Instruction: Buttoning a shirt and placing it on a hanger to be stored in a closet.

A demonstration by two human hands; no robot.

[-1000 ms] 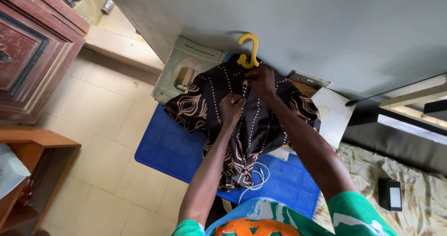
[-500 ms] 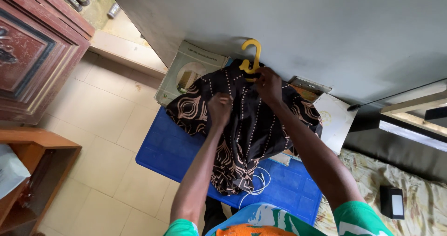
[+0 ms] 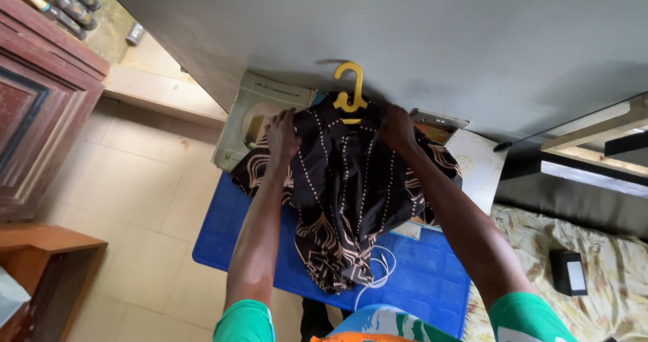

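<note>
Black fabric, printed with tan swirls and dotted lines: a short-sleeved shirt (image 3: 347, 193) hung on a yellow plastic hanger (image 3: 349, 93), spread front-up over a blue plastic moulded bench (image 3: 243, 230).

Left hand (image 3: 281, 134): fingers closed on the cloth at the shirt's left shoulder, pinching the fabric; forearm runs straight up from the lower edge of the view, elbow low.

Right hand (image 3: 397, 127): fingers curled into the cloth at the opposite shoulder, apparently gripping it, though the fingertips are hidden in the folds. This forearm comes in on a slant from the lower right.

Both grips sit level, one on each side of the hanger neck, which lies between the fingers; judged, this hold keeps the shoulders seated square on the hanger arms. The hook points away from the fingers, toward the grey wall (image 3: 418, 38).

Just beyond the left fingers: a pale green book (image 3: 250, 112), partly under the sleeve. Just past the right fingers: a spiral-bound white pad (image 3: 480, 166). Well below the fingers, at the shirt hem: a coiled white cable (image 3: 379, 269). Patterned bedding (image 3: 594, 301) lies off to the right.
</note>
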